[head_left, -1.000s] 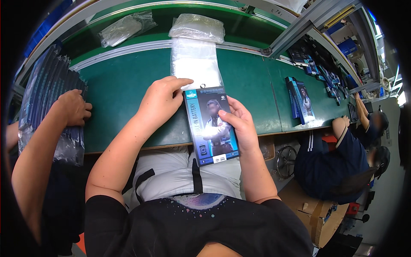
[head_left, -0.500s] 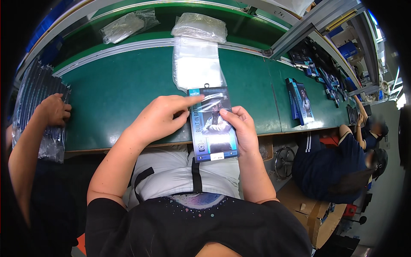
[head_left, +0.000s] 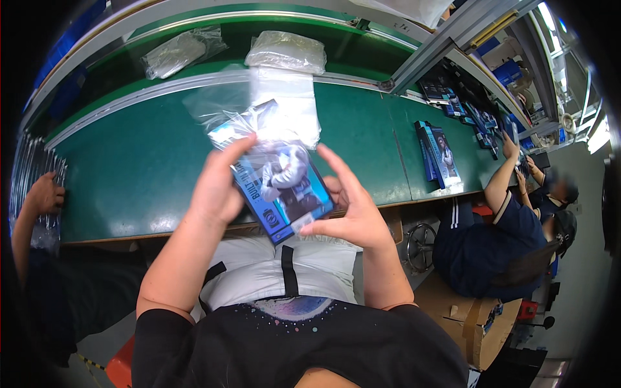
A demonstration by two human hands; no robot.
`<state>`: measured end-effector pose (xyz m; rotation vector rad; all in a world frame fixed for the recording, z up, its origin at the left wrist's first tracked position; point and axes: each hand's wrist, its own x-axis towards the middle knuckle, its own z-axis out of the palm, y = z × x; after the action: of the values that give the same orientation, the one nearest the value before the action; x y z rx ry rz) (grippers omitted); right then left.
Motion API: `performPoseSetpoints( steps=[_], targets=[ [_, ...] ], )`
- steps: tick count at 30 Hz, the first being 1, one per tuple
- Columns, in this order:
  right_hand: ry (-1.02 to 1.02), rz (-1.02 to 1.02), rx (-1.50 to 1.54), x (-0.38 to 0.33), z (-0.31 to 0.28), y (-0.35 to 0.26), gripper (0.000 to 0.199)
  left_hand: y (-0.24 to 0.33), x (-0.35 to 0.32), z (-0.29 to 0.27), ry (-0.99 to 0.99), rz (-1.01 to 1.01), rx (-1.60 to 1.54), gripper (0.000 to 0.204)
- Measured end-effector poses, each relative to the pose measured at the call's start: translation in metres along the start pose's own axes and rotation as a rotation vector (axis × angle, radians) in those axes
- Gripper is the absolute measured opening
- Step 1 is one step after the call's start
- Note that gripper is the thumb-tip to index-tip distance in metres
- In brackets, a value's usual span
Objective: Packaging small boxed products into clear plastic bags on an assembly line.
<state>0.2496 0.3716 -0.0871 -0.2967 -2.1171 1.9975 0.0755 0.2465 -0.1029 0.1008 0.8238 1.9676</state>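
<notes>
Basically both hands, L (head_left: pixel 217 187) & R (head_left: pixel 349 216), grip bagged blue box (head_left: pixel 281 191) over green bench (head_left: pixel 129 168), factory rm.

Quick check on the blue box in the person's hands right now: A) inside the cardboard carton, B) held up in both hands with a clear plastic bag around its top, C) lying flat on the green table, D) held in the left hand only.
B: the left hand and right hand hold the blue box above the green table, with the clear plastic bag over its upper end.

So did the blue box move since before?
Yes. The blue box tilted and now sits partly inside a clear bag, lifted farther over the green table edge.
</notes>
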Motion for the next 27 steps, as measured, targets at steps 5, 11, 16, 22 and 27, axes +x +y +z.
performPoseSetpoints(
  steps=[5,11,16,22,27],
  targets=[
    [0.497,-0.491,-0.232,0.013,0.000,-0.005,0.062,-0.035,-0.028,0.024,-0.549,-0.291,0.213,0.046],
    [0.866,-0.687,-0.252,-0.003,0.009,-0.021,0.028,-0.021,-0.021,0.014,-0.558,-0.349,0.375,0.055],
    [0.024,-0.625,-0.628,0.006,0.041,-0.014,0.038,-0.021,-0.023,0.016,-0.367,-0.531,0.053,0.055],
    [0.194,-0.500,-0.446,0.017,-0.009,-0.016,0.060,0.011,-0.037,0.008,-0.134,0.013,0.204,0.052],
    [0.853,-0.318,-1.107,0.012,-0.172,-0.004,0.054,0.059,-0.046,-0.039,0.188,0.907,1.295,0.054]
  ],
)
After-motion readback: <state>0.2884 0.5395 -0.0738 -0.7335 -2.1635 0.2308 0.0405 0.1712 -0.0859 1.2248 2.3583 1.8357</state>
